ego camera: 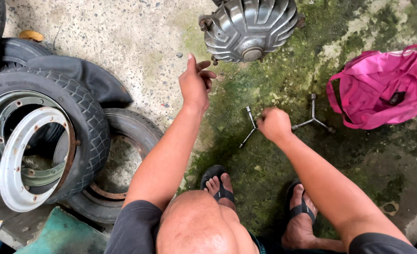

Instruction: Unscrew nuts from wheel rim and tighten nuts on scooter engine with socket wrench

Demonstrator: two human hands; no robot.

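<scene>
On the mossy concrete floor (pixel 265 84), the right hand (pixel 274 123) is fisted on a three-armed wrench (pixel 250 124); the left hand (pixel 195 83) hovers loosely open, well above it.

A pink bag (pixel 382 89) lies on the mossy concrete floor (pixel 138 42) at the right, with a ribbed metal hub (pixel 250 28) at the top. At the left, worn tyres (pixel 83 127) are stacked together, one holding a loose grey rim (pixel 18 155). A green board (pixel 62 233) lies near the bottom edge.
</scene>
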